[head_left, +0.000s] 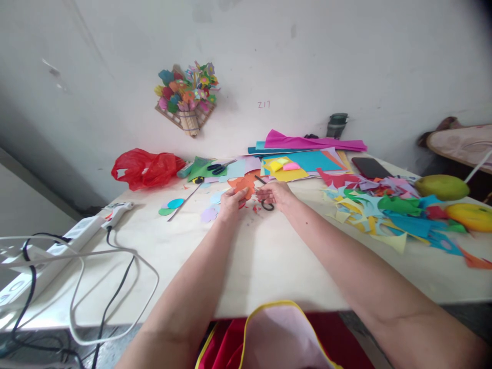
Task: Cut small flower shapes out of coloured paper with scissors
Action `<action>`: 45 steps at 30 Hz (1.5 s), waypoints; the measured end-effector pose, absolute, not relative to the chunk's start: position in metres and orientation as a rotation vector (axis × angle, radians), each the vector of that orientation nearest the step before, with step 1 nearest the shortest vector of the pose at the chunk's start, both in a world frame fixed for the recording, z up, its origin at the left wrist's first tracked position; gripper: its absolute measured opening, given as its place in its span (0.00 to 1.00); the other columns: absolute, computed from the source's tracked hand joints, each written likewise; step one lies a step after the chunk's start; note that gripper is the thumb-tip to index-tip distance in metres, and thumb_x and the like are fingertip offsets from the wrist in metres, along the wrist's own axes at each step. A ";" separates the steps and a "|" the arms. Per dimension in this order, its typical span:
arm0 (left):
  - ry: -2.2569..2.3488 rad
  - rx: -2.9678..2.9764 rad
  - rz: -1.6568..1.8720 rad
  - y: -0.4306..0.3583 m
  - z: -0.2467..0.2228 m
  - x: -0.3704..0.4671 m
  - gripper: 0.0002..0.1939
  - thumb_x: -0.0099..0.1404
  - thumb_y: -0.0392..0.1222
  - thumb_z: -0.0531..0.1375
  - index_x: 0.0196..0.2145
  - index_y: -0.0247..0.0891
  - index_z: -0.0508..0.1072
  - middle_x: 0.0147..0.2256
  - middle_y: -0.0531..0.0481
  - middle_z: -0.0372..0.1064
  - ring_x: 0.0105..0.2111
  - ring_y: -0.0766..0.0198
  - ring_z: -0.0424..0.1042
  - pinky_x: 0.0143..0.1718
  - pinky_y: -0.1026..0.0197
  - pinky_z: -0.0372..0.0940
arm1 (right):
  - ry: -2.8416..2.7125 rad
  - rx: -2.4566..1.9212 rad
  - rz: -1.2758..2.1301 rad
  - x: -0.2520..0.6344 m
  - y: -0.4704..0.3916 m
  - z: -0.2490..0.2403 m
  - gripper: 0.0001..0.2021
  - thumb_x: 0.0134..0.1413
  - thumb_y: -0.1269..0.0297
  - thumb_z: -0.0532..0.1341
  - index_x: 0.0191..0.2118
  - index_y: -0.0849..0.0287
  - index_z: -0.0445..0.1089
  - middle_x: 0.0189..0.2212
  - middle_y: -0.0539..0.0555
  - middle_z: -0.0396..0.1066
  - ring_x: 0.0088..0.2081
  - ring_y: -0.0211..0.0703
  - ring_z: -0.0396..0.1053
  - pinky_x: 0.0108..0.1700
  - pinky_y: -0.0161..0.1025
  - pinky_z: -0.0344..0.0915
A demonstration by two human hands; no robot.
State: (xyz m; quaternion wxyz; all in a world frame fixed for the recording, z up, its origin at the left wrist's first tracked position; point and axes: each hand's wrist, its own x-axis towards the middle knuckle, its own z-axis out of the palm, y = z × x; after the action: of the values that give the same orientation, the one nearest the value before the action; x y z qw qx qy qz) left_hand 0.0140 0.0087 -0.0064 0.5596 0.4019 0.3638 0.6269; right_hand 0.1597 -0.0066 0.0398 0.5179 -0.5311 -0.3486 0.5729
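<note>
Paper in orange, cut to a flower shape (245,188), was pinched in the left hand (232,200) above the middle of the counter (284,256). Just beside it at 3 o'clock, the right hand (274,193) curled its fingers around a black-looped tool (267,206), largely hidden from view. The two hands stood near each other but apart. Small red scraps (255,209) lay beneath.

Seen from the orange paper, a lavender flower cutout (209,214) rested at 8 o'clock, and a blue disc (176,203) overlapped a green one toward 9. Dark-handled scissors (217,168) lay on green paper (198,170) between 10 and 11. Colored sheets (321,161) were stacked at 2 o'clock, while a heap of paper offcuts (400,205) spread at 3. A red plastic bag (146,169) sat crumpled at 9, and a white power strip (57,251) ran along the counter's edge at 8.
</note>
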 end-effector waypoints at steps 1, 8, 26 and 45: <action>0.854 0.946 1.471 0.009 -0.007 0.014 0.23 0.36 0.47 0.77 0.29 0.33 0.78 0.29 0.46 0.77 0.29 0.62 0.74 0.33 0.61 0.67 | -0.849 -1.278 1.359 0.160 -0.007 0.040 0.06 0.48 0.79 0.59 0.25 0.64 0.69 0.18 0.52 0.74 0.18 0.34 0.71 0.17 0.28 0.58; 0.864 0.951 1.457 0.008 -0.006 0.013 0.25 0.34 0.49 0.78 0.29 0.34 0.78 0.29 0.46 0.76 0.29 0.62 0.75 0.34 0.60 0.68 | -0.997 -1.270 1.318 0.162 -0.009 0.043 0.04 0.49 0.77 0.62 0.27 0.65 0.72 0.17 0.52 0.74 0.18 0.34 0.70 0.19 0.28 0.58; 0.874 0.978 1.364 0.002 0.000 0.017 0.24 0.33 0.44 0.79 0.28 0.32 0.80 0.29 0.45 0.77 0.28 0.62 0.74 0.34 0.60 0.69 | -1.180 -1.110 1.273 0.164 -0.002 0.033 0.07 0.45 0.68 0.71 0.26 0.62 0.73 0.19 0.47 0.71 0.22 0.33 0.68 0.26 0.30 0.65; 0.876 0.931 1.370 0.007 -0.004 0.013 0.21 0.50 0.53 0.73 0.30 0.31 0.77 0.27 0.45 0.77 0.27 0.62 0.77 0.30 0.62 0.72 | -1.247 -1.589 0.527 0.190 0.022 0.020 0.13 0.54 0.54 0.63 0.28 0.59 0.75 0.27 0.54 0.75 0.33 0.46 0.75 0.35 0.37 0.68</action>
State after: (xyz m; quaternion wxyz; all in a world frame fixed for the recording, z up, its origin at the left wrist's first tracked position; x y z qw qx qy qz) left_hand 0.0132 0.0073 -0.0044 0.5923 0.4002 0.3765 0.5893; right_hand 0.1905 0.0224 0.0198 0.5033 -0.6578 -0.5162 0.2181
